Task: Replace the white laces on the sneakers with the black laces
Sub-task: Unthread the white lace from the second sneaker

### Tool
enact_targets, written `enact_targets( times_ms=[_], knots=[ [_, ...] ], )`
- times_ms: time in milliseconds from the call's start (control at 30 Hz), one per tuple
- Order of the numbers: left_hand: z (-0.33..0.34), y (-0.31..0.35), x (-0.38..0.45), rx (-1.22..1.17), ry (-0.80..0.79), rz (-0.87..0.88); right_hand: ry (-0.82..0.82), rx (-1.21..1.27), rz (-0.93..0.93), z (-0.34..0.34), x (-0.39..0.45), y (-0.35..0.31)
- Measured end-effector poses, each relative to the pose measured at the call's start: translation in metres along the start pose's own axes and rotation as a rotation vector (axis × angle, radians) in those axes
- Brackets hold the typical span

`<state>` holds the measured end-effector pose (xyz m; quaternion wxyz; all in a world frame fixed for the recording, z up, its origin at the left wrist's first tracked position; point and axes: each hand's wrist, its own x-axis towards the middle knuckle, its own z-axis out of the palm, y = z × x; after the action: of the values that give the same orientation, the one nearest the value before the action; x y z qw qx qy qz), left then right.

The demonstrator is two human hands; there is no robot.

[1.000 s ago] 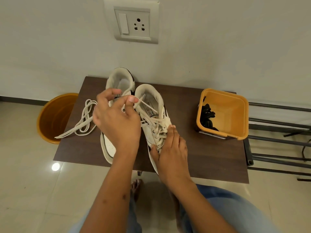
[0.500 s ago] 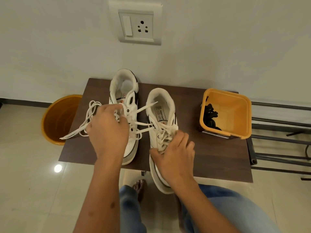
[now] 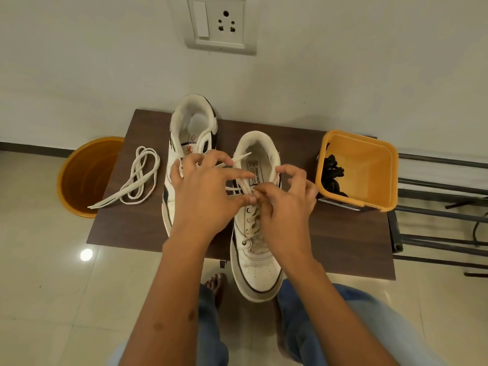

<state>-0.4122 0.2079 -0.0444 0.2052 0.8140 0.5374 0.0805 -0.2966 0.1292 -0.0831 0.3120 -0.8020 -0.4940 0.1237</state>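
Both hands (image 3: 253, 199) pinch white lace (image 3: 244, 187); grip point partly hidden.

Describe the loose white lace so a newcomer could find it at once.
On the brown table, look left of both sneakers, near the round orange bin. The loose lace lies coiled there, free of any shoe, unlike the lace in the right sneaker.

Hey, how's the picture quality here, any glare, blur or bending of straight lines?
Head view: a bright glare spot on the glossy floor left of the table; lighting soft and even, with faint shadows; wide-angle bending shows in the tilted wall socket and slanting table edges; the hands look slightly soft, the sneaker sharp enough.
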Motion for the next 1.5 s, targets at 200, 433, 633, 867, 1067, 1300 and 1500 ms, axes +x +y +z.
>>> enact_targets(
  times_ms=[200, 433, 633, 867, 1067, 1300, 1500],
  knots=[
    [-0.001, 0.004, 0.000, -0.043, 0.042, -0.087, 0.303, 0.283, 0.184, -0.021, 0.004, 0.001],
    [-0.005, -0.005, 0.000, -0.042, 0.073, -0.052, 0.148, 0.003, 0.023, -0.015, 0.002, -0.006],
    [-0.002, -0.003, 0.000, -0.058, 0.074, -0.060, -0.007, -0.080, 0.017, -0.002, -0.001, -0.004],
    [-0.004, 0.000, 0.000, -0.051, 0.065, -0.090, 0.531, 0.062, 0.223, -0.028, 0.009, 0.000],
    [-0.005, -0.003, 0.001, -0.033, 0.045, -0.073, 0.227, -0.140, 0.039, -0.019, 0.008, -0.003],
    [-0.001, -0.001, 0.004, 0.001, 0.063, -0.054, -0.050, -0.129, -0.015, -0.010, 0.008, 0.000],
    [-0.003, -0.005, 0.004, -0.074, 0.025, -0.061, -0.039, -0.030, -0.017, -0.013, 0.011, -0.003]
  ],
)
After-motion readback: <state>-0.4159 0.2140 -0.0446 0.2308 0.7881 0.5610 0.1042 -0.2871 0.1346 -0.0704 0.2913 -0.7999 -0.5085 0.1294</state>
